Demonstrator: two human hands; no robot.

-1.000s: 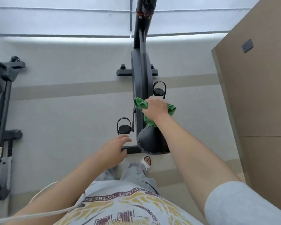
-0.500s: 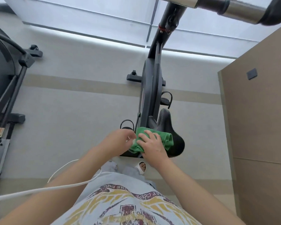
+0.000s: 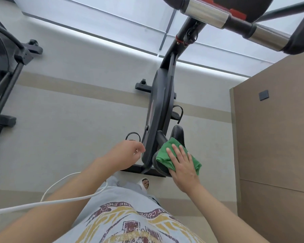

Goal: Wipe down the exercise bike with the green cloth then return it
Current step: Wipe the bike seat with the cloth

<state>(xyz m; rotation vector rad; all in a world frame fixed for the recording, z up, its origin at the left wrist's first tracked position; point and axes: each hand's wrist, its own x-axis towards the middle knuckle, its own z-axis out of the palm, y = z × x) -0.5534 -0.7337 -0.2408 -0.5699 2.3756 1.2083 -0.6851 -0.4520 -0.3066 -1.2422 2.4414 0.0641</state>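
Observation:
The black exercise bike [image 3: 161, 109] stands on the pale floor in front of me, its chrome and black handlebar [image 3: 235, 21] at the top right. The green cloth [image 3: 167, 155] lies spread over the black saddle [image 3: 177, 134]. My right hand [image 3: 182, 165] presses flat on the cloth with straight fingers. My left hand [image 3: 126, 155] hovers just left of the saddle, beside the bike's body, with loosely curled fingers that hold nothing.
A second black exercise machine [image 3: 2, 71] stands at the far left. A brown wooden wall panel [image 3: 274, 137] rises close on the right. A white cable [image 3: 60, 199] crosses my left forearm. My sandalled foot [image 3: 145, 184] stands by the bike's rear foot bar [image 3: 144, 170].
Both hands held the cloth at the saddle; now my left hand has let go and drawn left, while my right hand spreads flat on the cloth. The view has tilted up, showing the handlebar.

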